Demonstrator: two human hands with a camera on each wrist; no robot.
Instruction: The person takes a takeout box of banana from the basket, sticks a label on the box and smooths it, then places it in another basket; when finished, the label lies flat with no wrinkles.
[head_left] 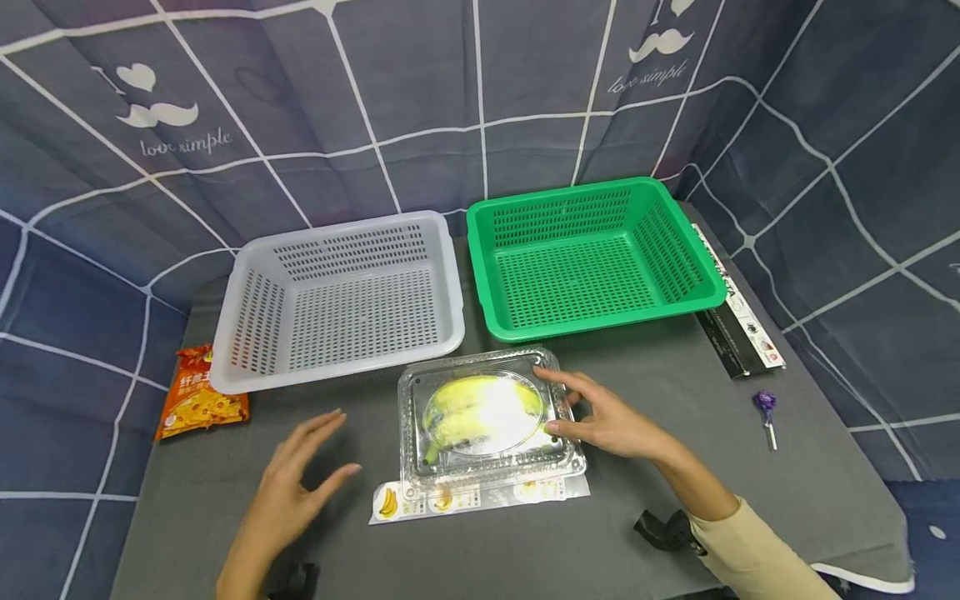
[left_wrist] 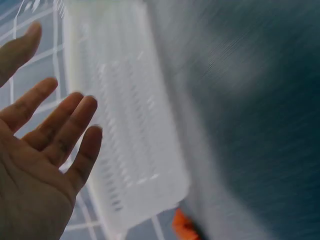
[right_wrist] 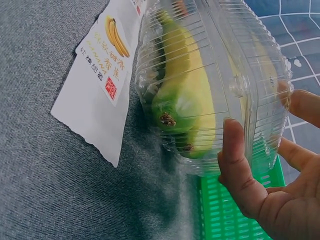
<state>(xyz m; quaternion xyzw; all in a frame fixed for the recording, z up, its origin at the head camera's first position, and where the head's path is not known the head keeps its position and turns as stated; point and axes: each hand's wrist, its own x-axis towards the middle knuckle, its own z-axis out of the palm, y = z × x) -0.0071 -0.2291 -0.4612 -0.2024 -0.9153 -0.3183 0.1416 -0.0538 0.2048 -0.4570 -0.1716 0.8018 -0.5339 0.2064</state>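
A clear plastic clamshell box (head_left: 420, 392) with yellow-green bananas (head_left: 465, 412) inside sits on the grey cloth in the head view. My right hand (head_left: 603, 417) grips the box's right side, its index finger near the far right corner. In the right wrist view the thumb (right_wrist: 235, 155) lies against the clear wall, with other fingers at the lid's edge. A white strip with banana pictures (head_left: 487, 498) shows along the box's near side. To the left of the box, my left hand (head_left: 288, 483) hovers with spread, relaxed fingers and touches nothing.
Behind the box stand a white basket (head_left: 341, 367) and a green basket (head_left: 600, 323). An orange snack bag (head_left: 202, 396) lies far left. At the right are a black-and-white long box (head_left: 738, 329) and a purple lollipop (head_left: 765, 404). Dark checked cloth hangs around the table.
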